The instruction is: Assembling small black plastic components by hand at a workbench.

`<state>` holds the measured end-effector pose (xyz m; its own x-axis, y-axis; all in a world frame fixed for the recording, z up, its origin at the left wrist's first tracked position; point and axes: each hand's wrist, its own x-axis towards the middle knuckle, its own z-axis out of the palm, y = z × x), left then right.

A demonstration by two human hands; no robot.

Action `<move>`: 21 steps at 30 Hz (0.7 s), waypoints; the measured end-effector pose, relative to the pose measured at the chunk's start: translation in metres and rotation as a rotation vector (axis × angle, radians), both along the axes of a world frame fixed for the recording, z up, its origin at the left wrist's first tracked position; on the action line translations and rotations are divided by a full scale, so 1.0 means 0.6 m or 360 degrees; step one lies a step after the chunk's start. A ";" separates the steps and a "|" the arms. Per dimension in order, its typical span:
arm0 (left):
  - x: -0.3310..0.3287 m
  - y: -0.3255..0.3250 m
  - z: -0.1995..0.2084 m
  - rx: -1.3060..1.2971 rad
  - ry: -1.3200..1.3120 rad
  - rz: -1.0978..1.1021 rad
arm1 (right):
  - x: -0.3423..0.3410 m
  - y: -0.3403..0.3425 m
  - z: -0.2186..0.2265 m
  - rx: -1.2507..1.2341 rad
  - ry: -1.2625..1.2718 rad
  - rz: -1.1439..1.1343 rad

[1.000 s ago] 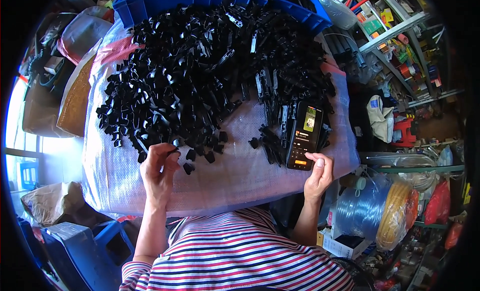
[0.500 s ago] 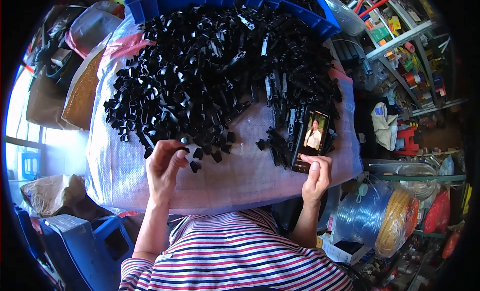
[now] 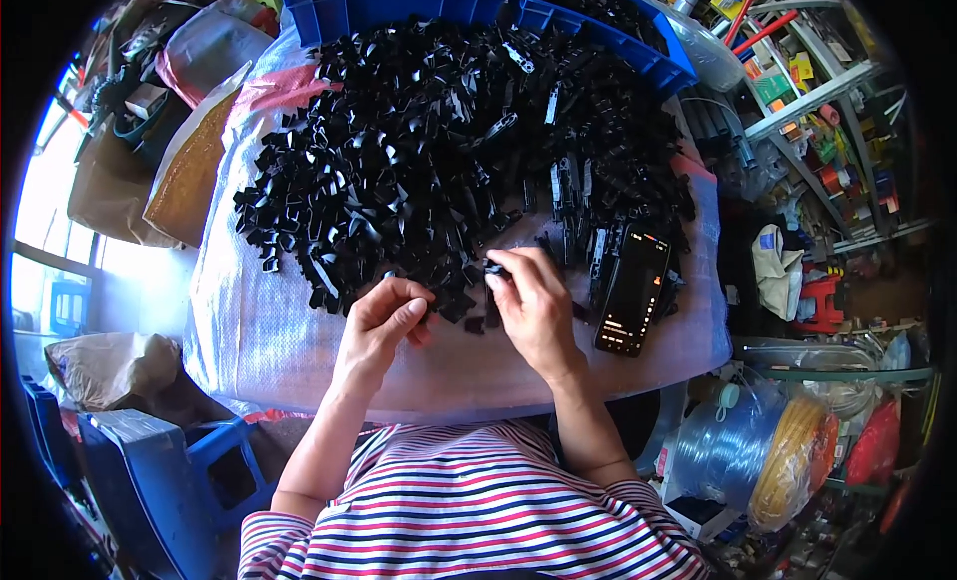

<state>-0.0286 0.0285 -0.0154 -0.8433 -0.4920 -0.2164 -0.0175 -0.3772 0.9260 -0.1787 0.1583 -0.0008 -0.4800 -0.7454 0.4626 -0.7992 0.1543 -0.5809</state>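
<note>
A large heap of small black plastic parts (image 3: 399, 151) lies over a white woven sack surface (image 3: 249, 346) in front of me. At the heap's near edge, my left hand (image 3: 384, 326) is closed in a pinch, thumb against curled fingers; what it holds blends into the dark parts behind. My right hand (image 3: 536, 316) stands a little to the right of it, its thumb and forefinger closed on a small black plastic part (image 3: 493, 268). To the right of that hand a black smartphone (image 3: 634, 293) lies on the sack, its screen lit but mostly dark.
Two blue plastic crates (image 3: 399, 12) stand behind the heap, the right one holding more black parts. At the left are a blue stool (image 3: 150, 490) and filled bags (image 3: 189, 196). Coiled clear and yellow tubing (image 3: 748, 440) and a cluttered metal shelf (image 3: 812, 112) are at the right.
My right hand has left the phone and moved left to the heap, where it pinches a black part. The phone's picture has turned dark. My left hand has shifted right, toward the other hand.
</note>
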 end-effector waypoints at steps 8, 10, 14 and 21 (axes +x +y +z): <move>-0.006 0.031 0.007 -0.0172 -0.0042 -0.0697 | 0.019 0.077 0.015 0.0356 -0.0476 0.0043; -0.027 0.041 0.017 -0.0746 -0.0027 -0.0797 | 0.014 0.086 0.002 0.0403 -0.0598 -0.0055; -0.044 0.032 0.004 -0.0943 -0.0027 -0.0399 | 0.001 0.069 -0.012 0.0049 -0.0433 -0.0166; -0.035 0.012 0.012 0.0191 0.0044 -0.0080 | 0.026 0.043 0.012 -0.0322 -0.0399 -0.0142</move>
<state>-0.0498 0.0356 -0.0085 -0.8726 -0.4210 -0.2474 -0.0140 -0.4848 0.8745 -0.1632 0.1843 0.0063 -0.6566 -0.6007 0.4561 -0.6162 0.0786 -0.7836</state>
